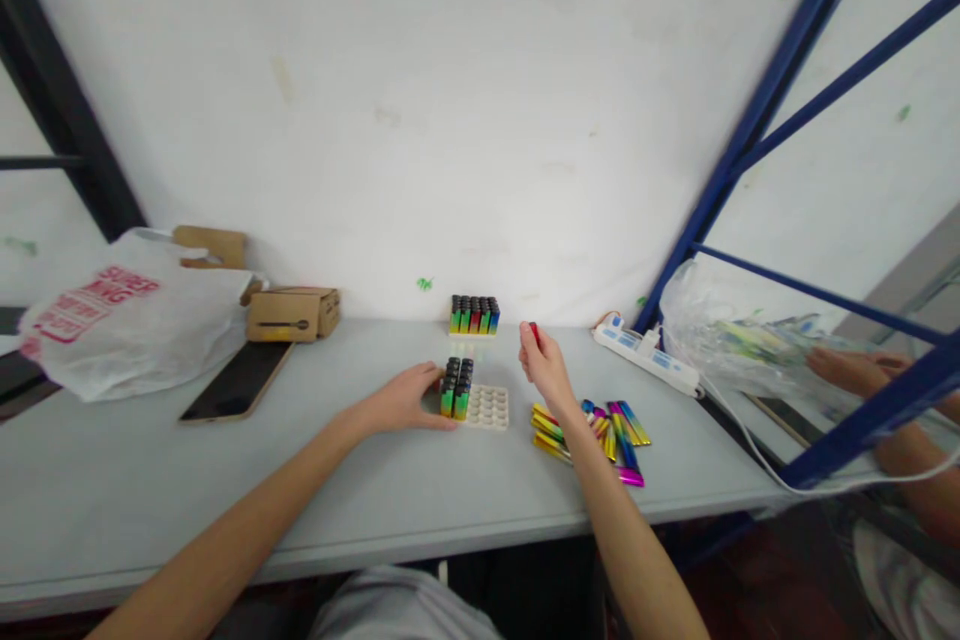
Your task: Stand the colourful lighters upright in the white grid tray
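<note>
My left hand (411, 398) wraps the left end of a white tray (491, 408), fingers at the back and thumb at the front. Two rows of lighters (456, 390) with black tops and shiny green-yellow bodies stand upright in that end. The round holes on its right side hold nothing. Raised to the right of the tray, my right hand (541, 360) is closed on a lighter, mostly hidden, with a dark red end (533, 332) showing. Loose shiny lighters (611, 430) in yellow, blue and magenta lie in a pile beside my right forearm.
A second filled lighter block (474, 315) stands by the wall. A power strip (649, 355) lies at right near a blue metal frame (720, 180). To the left are a phone (238, 382), a cardboard box (294, 313) and a plastic bag (142, 310). Another person's hand (851, 370) is at far right.
</note>
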{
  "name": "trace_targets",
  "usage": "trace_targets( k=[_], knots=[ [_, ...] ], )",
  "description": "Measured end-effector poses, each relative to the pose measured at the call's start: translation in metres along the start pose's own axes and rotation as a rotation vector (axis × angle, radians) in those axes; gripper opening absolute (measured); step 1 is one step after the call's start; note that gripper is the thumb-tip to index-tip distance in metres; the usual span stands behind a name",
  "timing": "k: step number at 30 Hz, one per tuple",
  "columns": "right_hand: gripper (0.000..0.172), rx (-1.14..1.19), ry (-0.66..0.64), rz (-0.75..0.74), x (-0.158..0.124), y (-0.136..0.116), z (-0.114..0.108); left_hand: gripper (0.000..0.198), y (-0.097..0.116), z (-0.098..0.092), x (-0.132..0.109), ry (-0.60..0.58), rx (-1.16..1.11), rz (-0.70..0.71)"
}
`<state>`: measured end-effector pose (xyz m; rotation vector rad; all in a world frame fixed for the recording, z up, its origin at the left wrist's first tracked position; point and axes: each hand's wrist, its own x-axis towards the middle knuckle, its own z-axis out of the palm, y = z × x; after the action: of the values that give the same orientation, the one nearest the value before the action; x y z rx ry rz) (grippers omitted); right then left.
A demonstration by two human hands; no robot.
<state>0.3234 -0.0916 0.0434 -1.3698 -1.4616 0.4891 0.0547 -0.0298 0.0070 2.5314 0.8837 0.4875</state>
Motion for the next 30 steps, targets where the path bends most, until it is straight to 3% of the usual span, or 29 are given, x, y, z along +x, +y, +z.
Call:
trace_targets(
  k=[6, 11, 14, 19, 25, 30],
  knots=[
    [0.059, -0.160, 0.177, -0.036, -0.007, 0.001, 0.009, 0.064, 0.005, -0.007, -0.003, -0.013, 0.009, 0.021],
    [0.044, -0.199, 0.164, -0.083, -0.007, 0.002, 0.008, 0.066, 0.007, -0.015, -0.007, -0.057, 0.005, 0.000],
    [0.044, -0.185, 0.166, -0.116, -0.006, 0.001, 0.010, 0.066, 0.008, -0.016, -0.008, -0.049, 0.007, 0.004],
    [0.053, -0.184, 0.080, -0.119, -0.007, 0.000, 0.013, 0.064, 0.008, -0.016, -0.007, -0.031, 0.045, 0.003],
    [0.044, -0.240, 0.054, -0.125, -0.009, 0.000, 0.016, 0.067, 0.006, -0.017, -0.007, -0.066, 0.045, -0.021],
    [0.042, -0.162, -0.174, -0.138, -0.012, -0.003, 0.018, 0.068, 0.006, -0.016, -0.008, -0.090, 0.049, 0.003]
  ],
)
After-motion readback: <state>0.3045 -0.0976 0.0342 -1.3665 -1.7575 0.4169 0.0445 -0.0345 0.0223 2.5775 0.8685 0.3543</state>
